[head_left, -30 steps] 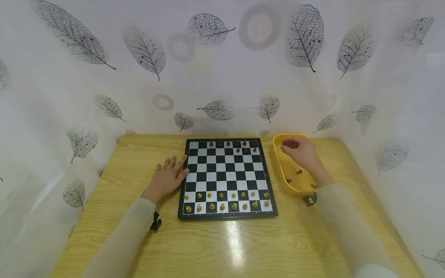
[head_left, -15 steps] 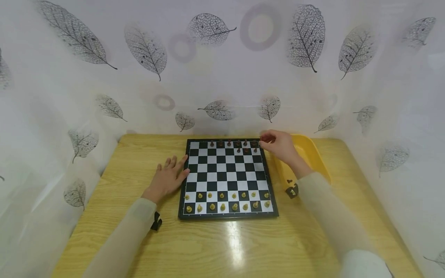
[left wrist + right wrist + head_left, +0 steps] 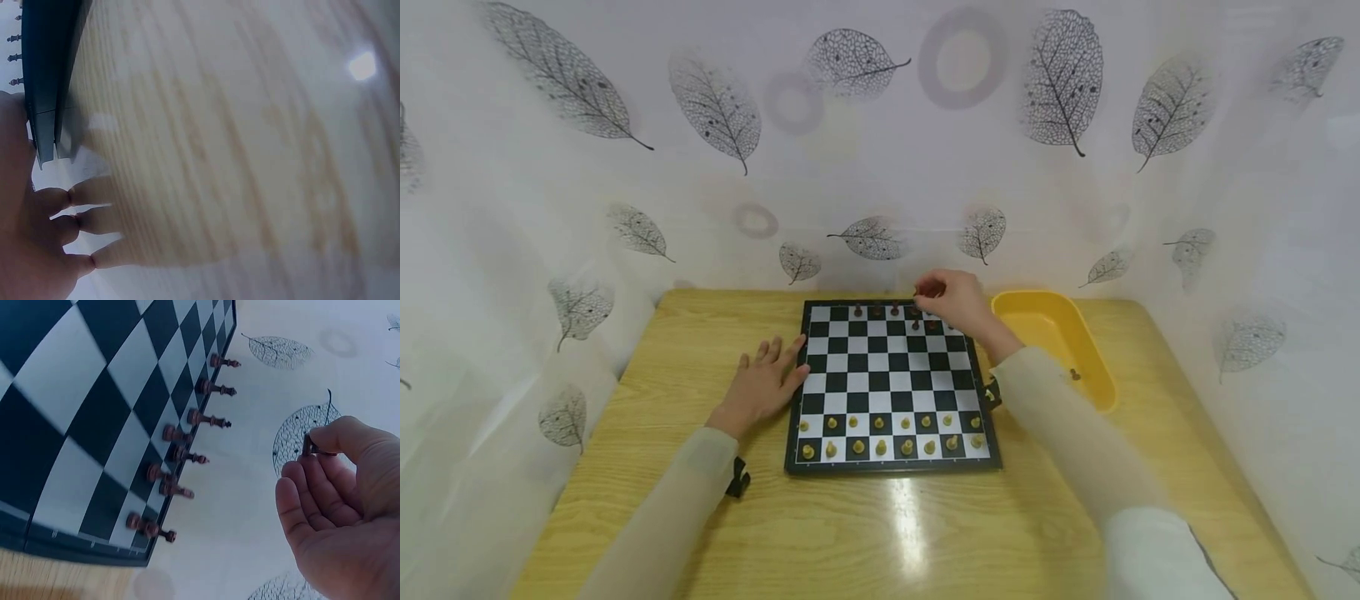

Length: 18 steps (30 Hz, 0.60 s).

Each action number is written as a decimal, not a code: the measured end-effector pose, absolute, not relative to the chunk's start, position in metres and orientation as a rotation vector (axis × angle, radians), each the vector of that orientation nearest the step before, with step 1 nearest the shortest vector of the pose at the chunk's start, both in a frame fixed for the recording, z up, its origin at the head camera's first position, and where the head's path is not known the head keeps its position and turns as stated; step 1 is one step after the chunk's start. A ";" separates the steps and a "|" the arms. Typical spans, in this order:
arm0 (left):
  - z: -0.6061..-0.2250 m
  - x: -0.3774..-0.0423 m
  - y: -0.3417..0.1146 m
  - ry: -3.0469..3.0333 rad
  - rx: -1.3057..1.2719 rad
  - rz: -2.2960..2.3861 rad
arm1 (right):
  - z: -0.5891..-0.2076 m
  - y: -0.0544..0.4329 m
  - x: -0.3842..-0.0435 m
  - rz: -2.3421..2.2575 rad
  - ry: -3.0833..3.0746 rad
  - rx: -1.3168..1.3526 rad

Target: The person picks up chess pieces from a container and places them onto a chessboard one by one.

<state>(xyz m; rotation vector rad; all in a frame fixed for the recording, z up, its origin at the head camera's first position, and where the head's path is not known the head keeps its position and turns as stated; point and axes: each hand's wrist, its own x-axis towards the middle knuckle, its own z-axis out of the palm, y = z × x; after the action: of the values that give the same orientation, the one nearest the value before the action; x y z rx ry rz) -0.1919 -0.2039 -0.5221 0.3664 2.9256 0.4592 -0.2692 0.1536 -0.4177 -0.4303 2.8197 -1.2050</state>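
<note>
My right hand point(image 3: 958, 300) is raised over the far edge of the chessboard point(image 3: 887, 363), its thumb and fingertips pinching a small dark brown chess piece point(image 3: 308, 445); which piece cannot be told, as the fingers cover most of it. Below it, brown chess pieces point(image 3: 209, 419) stand along the far rows, partly behind the hand in the head view. Yellow chess pieces point(image 3: 906, 447) fill the two near rows. At the board's left side, my left hand point(image 3: 756, 388) lies with spread, extended fingers on the table, index finger and thumb at the board's edge.
A yellow tray point(image 3: 1048, 321) stands right of the board, partly under the right forearm, with a brown piece point(image 3: 1075, 375) in it. Behind the wooden table point(image 3: 850, 533) hangs a leaf-patterned curtain point(image 3: 880, 167). Black wrist gear point(image 3: 737, 479) sits by the left sleeve.
My right hand has moved left from above the tray to over the board's far rows, carrying the chess piece. My left hand has stayed in place.
</note>
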 end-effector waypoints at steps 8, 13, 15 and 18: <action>-0.522 -0.192 -0.206 2.921 0.354 0.492 | -0.424 0.121 -0.287 -1.225 2.781 -0.492; -0.522 -0.192 -0.204 2.912 0.348 0.481 | -0.430 0.104 -0.295 -1.214 2.784 -0.525; -0.521 -0.192 -0.204 2.906 0.345 0.476 | -0.432 0.097 -0.297 -1.205 2.781 -0.527; -0.520 -0.192 -0.203 2.901 0.340 0.473 | -0.435 0.086 -0.302 -1.190 2.782 -0.548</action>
<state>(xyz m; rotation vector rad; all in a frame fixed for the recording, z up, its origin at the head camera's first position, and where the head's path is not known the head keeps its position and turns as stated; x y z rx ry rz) -0.1920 -0.2035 -0.5204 0.3396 2.9008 0.4734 -0.3018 0.0864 -0.4345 -0.5483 2.7825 -1.1900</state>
